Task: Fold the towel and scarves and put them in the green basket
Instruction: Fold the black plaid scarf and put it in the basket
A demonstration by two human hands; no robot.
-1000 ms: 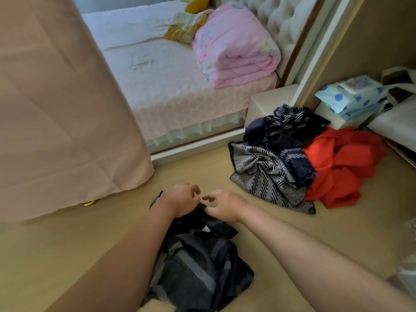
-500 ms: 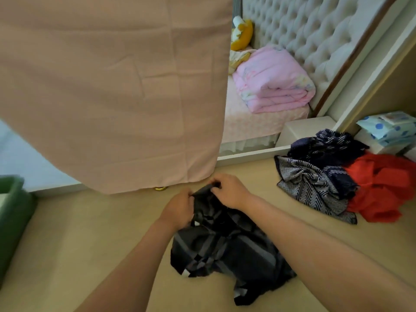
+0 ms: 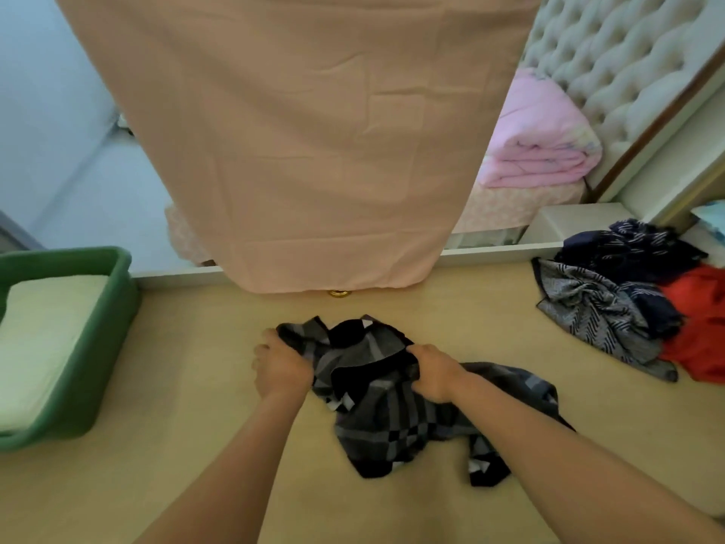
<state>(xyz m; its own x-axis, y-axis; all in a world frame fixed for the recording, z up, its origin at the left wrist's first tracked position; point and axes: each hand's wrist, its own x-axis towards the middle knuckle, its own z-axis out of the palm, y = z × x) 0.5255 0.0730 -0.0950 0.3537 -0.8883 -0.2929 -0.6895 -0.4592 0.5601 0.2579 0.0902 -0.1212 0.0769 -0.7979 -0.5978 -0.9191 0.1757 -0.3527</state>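
Both hands bunching a crumpled scarf on the floor, frame centre.
The left hand (image 3: 281, 367) and right hand (image 3: 433, 371) each clench the dark checked scarf (image 3: 386, 410); light, limp fabric, probably best held at corners. The green basket (image 3: 98, 347) stands left.

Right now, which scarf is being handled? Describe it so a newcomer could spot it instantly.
Start at the peach curtain hanging mid-frame; on the floor just below it lies the dark checked scarf. It alone is gripped by both hands, unlike the scarf pile far right.
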